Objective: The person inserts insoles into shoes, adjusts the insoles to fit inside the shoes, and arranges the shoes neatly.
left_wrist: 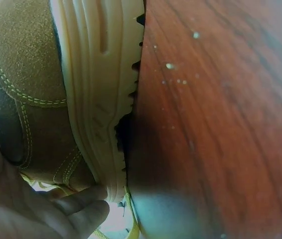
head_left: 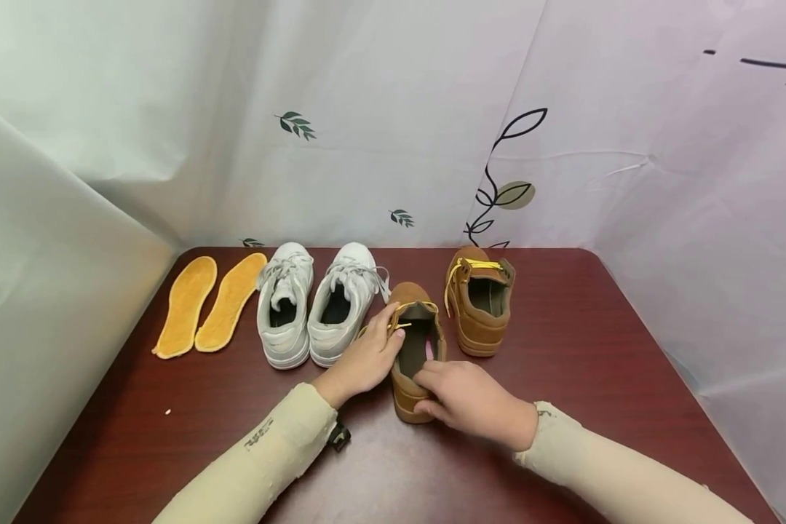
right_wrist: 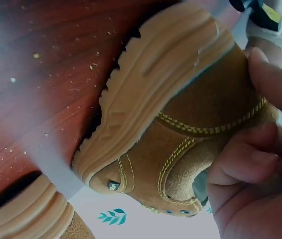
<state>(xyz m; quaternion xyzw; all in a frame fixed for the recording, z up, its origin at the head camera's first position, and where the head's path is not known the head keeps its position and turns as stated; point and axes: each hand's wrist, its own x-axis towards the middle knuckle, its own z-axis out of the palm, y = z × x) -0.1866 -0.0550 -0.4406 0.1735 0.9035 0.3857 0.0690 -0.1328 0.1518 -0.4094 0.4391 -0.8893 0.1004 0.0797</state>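
A brown suede shoe with yellow laces stands on the table, its toe pointing away from me. My left hand holds its left side, thumb by the opening and fingers along the outside; the left wrist view shows fingertips at the edge of the pale sole. At the heel, my right hand grips the collar, with the thumb outside on the suede heel and fingers bent over the rim into the opening. A small pink patch shows inside the shoe; what it belongs to is unclear.
The matching brown shoe stands to the right. White sneakers, a pair, are on the left, beside two orange-yellow insoles. Pale curtains surround the dark red table. A small white speck lies at the left.
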